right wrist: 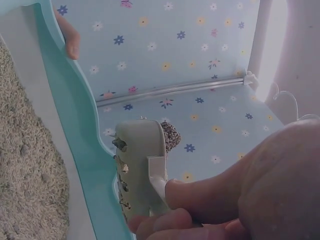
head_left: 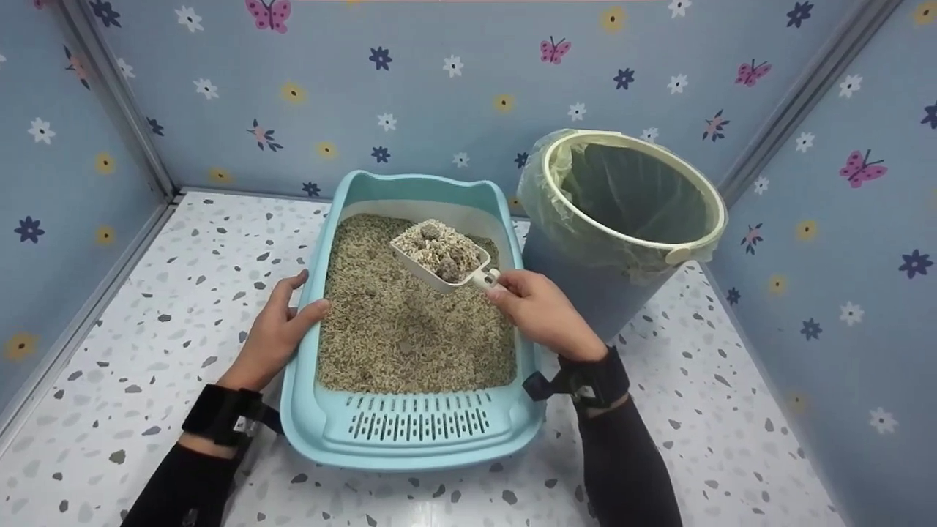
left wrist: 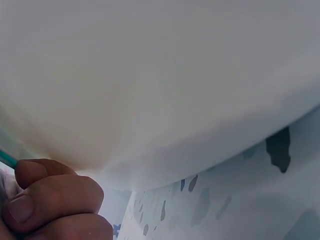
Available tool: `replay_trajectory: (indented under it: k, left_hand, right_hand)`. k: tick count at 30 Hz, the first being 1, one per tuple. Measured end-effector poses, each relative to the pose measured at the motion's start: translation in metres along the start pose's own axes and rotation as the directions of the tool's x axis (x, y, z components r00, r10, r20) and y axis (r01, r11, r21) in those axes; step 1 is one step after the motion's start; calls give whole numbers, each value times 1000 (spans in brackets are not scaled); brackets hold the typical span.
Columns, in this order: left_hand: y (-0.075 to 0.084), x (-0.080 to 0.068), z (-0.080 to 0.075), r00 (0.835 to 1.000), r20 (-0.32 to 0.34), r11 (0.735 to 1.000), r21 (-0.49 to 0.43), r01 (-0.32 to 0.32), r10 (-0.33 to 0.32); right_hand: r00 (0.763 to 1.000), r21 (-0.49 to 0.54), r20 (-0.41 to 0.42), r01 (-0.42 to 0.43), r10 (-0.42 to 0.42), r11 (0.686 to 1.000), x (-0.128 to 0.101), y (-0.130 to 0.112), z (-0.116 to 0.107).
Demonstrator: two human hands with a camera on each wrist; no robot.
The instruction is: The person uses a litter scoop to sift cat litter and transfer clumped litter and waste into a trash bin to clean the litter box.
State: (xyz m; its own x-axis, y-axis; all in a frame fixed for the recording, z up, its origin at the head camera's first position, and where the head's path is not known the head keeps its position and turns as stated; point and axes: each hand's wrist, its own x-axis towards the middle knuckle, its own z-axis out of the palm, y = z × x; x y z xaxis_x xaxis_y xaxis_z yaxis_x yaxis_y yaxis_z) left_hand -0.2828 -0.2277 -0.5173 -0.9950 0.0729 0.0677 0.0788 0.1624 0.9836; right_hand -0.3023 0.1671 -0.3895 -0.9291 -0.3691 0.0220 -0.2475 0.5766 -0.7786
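Terrazzo floor [head_left: 183,293], unlabelled litter tray [head_left: 410,439]

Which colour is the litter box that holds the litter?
Light turquoise blue litter box, shown best in the head view.
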Motion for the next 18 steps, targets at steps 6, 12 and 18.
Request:
replay_trajectory:
  k: [6, 12, 18]
  left_hand:
    - [1, 0, -1, 1000, 3, 1000, 23, -8, 8]
    - [1, 0, 0, 1000, -6, 999, 31, -13, 14]
    - [1, -1, 0, 1000, -13, 999, 42, -11, 12]
  right_hand:
    - [1000, -31, -19, -2, 2, 1000, -2, 0, -3]
    - [1000, -67, -25, 5, -6, 998, -3, 0, -2]
    - [1000, -91, -21, 17, -19, 996, -2, 0, 0]
